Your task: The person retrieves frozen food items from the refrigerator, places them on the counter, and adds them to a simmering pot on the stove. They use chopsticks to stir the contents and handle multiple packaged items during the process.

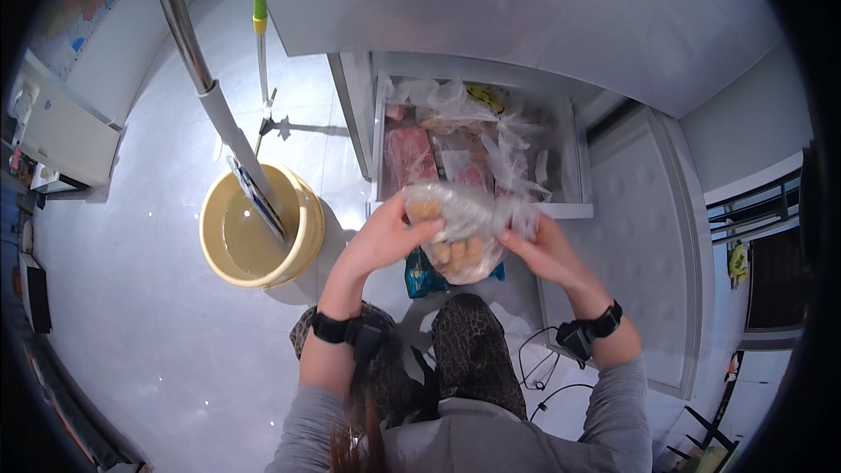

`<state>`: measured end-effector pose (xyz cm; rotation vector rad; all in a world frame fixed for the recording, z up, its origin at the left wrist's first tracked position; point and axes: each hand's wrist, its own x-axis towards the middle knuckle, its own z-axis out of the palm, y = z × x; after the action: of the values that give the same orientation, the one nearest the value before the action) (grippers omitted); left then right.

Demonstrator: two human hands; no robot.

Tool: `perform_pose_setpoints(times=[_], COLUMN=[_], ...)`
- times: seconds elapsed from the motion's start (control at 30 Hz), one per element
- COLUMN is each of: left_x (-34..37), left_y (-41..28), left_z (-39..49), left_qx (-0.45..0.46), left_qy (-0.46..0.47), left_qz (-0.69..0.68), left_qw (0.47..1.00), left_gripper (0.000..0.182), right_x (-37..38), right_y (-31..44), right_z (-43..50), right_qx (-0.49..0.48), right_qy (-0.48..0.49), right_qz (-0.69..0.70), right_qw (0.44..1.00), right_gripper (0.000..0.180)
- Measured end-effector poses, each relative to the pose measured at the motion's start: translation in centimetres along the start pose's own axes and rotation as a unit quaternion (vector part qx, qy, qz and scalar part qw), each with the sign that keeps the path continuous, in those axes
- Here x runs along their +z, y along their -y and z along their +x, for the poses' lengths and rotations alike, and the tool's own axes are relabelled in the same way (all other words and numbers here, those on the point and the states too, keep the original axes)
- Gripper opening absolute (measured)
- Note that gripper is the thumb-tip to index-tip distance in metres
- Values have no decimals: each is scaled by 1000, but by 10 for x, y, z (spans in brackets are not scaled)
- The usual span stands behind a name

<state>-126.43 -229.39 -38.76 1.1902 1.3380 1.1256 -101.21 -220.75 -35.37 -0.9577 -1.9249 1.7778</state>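
Between my two hands is a clear plastic bag with several brown food pieces inside. My left hand grips its left side, thumb across the front. My right hand pinches the bunched plastic at its right end. Just beyond the bag, a freezer drawer is pulled out. It holds a pack of pink-red meat, more bagged meat and crumpled clear bags. A bag with yellow and dark printing lies at its back. Partly hidden below the held bag, a teal package is on the floor.
A yellow bucket of cloudy water stands at the left with a metal-handled mop in it. Behind it is a green-and-yellow-handled pole. An opened refrigerator door is at the right; black cables lie near my knees.
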Motion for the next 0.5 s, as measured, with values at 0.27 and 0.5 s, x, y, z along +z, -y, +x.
perform_pose_setpoints(times=[0.27, 0.5], left_x=[36, 12], left_y=[0, 19], left_z=[-9, -6], left_qx=[162, 10], left_qy=[90, 49], left_qz=[218, 262], left_qw=[958, 964], left_gripper=[48, 24], right_x=[31, -5], right_y=[-34, 13], right_z=[3, 93], right_qx=[-47, -181], right_qy=[64, 28], right_qz=[-98, -300], right_qw=[992, 936], right_gripper=[32, 51])
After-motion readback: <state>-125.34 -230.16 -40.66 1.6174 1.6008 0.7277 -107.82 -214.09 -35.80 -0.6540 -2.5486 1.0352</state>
